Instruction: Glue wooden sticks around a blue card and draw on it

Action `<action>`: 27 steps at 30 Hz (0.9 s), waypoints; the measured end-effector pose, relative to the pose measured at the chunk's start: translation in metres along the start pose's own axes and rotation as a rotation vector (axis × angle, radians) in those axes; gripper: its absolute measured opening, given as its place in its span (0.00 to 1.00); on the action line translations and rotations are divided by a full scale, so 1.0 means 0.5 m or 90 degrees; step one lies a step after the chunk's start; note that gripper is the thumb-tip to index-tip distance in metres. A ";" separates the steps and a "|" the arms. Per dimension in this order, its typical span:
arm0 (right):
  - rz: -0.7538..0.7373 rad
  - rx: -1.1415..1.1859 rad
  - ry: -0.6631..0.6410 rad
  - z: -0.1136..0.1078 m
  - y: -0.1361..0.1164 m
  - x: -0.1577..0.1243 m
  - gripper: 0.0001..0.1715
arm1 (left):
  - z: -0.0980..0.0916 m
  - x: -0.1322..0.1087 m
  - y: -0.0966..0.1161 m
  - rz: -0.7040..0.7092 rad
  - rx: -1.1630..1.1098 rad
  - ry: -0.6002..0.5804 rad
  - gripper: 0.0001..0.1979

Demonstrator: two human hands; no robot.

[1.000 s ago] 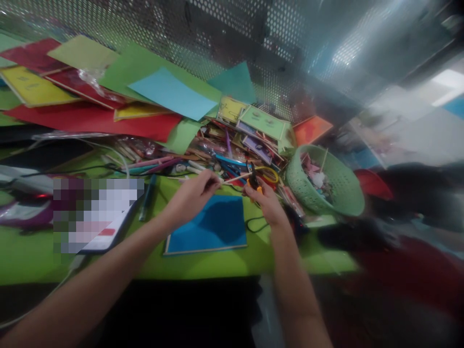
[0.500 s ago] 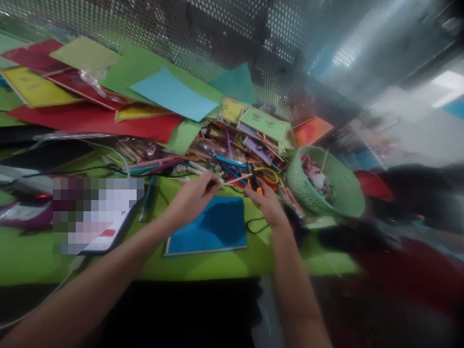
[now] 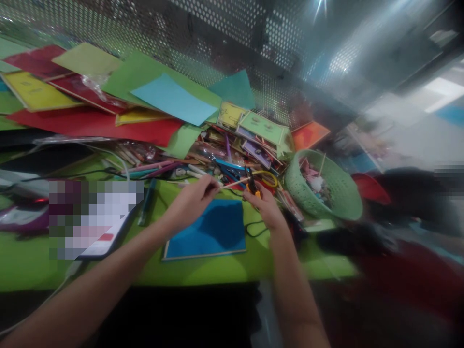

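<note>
Blue fills the card lying flat on the green tabletop, a pale strip along its near edge; I take it as the centre of my dial. At 12 o'clock, over the card's far-left part in my view, the left hand is pinched narrow on one end of a thin stick; the stick slants off at 1 o'clock, raised in the air, and its other end reaches the dark jaws of the orange-handled pliers; whether they bite on it I cannot tell. The right hand, at 2 o'clock, is wrapped around those handles. Between 2 and 3 o'clock I see a green basket of mixed scraps; at 1 o'clock, beyond the stick, a heap of pens, sticks and small framed cards; at 11, a light blue sheet; at 10, a dark pen and, farther out, a red sheet; at 9, a phone, its screen partly blurred.
</note>
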State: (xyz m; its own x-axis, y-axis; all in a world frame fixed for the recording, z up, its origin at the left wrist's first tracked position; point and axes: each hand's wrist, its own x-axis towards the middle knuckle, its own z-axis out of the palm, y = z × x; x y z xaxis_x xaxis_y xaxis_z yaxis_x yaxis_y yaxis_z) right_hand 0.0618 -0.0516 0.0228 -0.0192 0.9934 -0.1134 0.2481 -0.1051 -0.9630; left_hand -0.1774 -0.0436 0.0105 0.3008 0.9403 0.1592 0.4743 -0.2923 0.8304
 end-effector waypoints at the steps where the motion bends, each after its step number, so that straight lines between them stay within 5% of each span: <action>1: 0.003 -0.002 0.003 0.000 0.000 0.000 0.33 | 0.000 0.000 0.001 0.000 0.000 -0.001 0.07; 27: -0.114 -0.109 0.020 0.014 0.017 0.004 0.19 | -0.004 -0.002 0.005 0.018 0.006 0.016 0.07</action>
State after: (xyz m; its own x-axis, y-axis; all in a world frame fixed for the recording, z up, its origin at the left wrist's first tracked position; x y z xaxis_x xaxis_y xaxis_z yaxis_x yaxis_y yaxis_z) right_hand 0.0569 -0.0509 0.0125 -0.0476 0.9967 0.0657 0.4042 0.0793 -0.9112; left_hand -0.1784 -0.0449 0.0135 0.2929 0.9357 0.1965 0.4732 -0.3205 0.8206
